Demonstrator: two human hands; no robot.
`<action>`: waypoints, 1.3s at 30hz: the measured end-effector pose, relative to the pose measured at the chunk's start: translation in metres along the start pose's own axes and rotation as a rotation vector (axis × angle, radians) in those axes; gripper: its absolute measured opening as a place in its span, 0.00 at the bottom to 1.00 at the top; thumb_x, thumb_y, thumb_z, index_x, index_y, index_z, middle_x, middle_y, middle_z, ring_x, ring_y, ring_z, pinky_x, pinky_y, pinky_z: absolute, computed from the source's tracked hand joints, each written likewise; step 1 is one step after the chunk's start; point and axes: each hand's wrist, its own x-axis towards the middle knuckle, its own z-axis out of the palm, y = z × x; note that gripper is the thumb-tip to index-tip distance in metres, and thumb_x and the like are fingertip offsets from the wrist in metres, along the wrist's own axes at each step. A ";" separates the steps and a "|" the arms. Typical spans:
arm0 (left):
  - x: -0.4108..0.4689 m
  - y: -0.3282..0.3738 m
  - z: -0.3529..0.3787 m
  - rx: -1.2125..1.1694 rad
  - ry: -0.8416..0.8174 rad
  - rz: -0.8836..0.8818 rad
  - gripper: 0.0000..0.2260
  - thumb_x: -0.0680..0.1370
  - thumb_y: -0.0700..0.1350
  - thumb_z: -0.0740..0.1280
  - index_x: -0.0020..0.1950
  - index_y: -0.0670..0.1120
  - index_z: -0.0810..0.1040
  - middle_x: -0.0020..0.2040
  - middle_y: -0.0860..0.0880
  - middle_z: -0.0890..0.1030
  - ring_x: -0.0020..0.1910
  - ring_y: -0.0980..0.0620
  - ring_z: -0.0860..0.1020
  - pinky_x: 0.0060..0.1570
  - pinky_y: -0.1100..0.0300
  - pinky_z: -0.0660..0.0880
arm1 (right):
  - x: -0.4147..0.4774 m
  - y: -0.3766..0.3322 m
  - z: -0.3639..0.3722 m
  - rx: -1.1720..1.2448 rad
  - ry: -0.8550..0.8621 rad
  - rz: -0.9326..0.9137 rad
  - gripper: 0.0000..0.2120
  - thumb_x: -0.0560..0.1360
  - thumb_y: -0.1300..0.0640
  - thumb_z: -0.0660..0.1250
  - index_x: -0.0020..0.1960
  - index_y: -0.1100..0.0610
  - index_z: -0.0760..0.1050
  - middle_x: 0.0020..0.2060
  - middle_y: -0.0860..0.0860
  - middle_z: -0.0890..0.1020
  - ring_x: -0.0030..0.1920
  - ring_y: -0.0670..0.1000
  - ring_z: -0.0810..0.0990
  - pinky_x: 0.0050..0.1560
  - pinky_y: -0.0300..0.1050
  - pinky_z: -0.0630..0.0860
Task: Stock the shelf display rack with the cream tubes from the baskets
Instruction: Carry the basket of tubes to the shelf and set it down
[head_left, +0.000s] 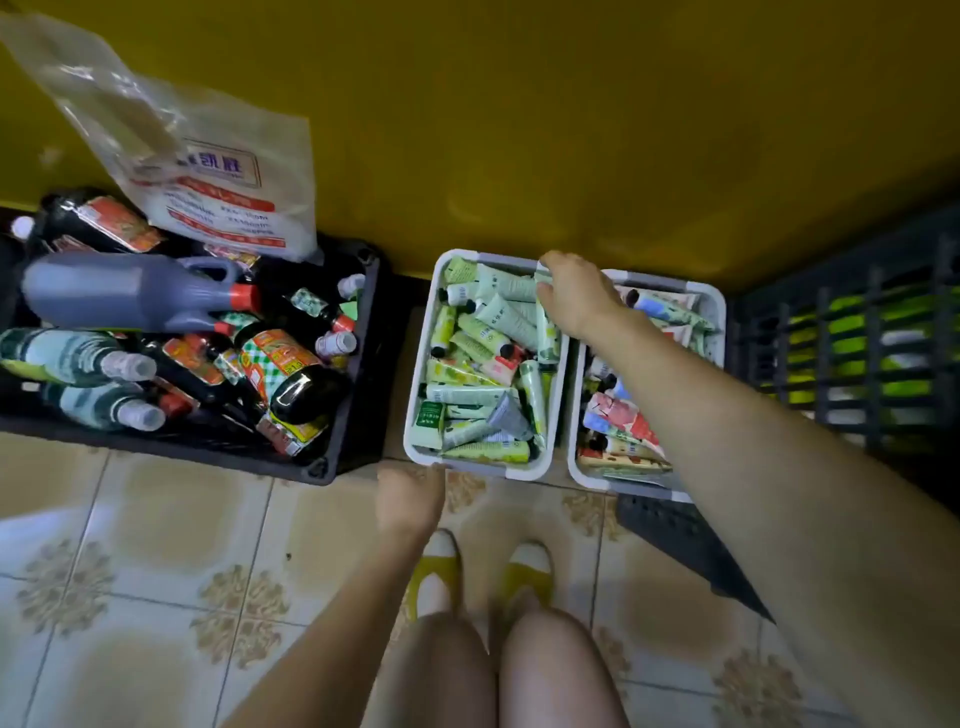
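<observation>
Covering tubes (623, 421) in rt basket (670, 283) w/ rt forearm (701, 395)

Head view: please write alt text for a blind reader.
A person's left hand is at the near rim of a white basket full of green cream tubes; the right hand is at its far corner. A second basket and a black crate of bottles flank it.

Bare arms (769, 467), bare legs (556, 675), yellow slip-on shoes (435, 574) with white toe caps.
</observation>
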 end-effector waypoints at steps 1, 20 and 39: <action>0.006 -0.002 0.006 -0.077 0.036 0.009 0.26 0.77 0.52 0.64 0.60 0.29 0.70 0.55 0.32 0.77 0.54 0.35 0.76 0.47 0.49 0.75 | 0.006 -0.002 0.003 -0.021 -0.002 -0.013 0.16 0.81 0.60 0.54 0.67 0.61 0.66 0.62 0.61 0.72 0.61 0.62 0.72 0.54 0.52 0.70; 0.020 0.002 0.054 -0.666 0.126 -0.060 0.10 0.76 0.32 0.58 0.54 0.26 0.69 0.46 0.31 0.77 0.36 0.40 0.81 0.27 0.56 0.77 | 0.050 0.002 0.038 -0.081 0.113 -0.045 0.16 0.80 0.65 0.55 0.66 0.59 0.69 0.59 0.61 0.74 0.61 0.60 0.70 0.53 0.49 0.69; -0.108 0.029 -0.069 -0.605 0.303 0.267 0.06 0.75 0.40 0.59 0.46 0.51 0.67 0.43 0.39 0.74 0.44 0.34 0.76 0.41 0.36 0.77 | -0.059 -0.052 -0.092 0.200 0.122 0.040 0.13 0.81 0.60 0.55 0.62 0.62 0.71 0.56 0.60 0.77 0.57 0.61 0.73 0.51 0.50 0.69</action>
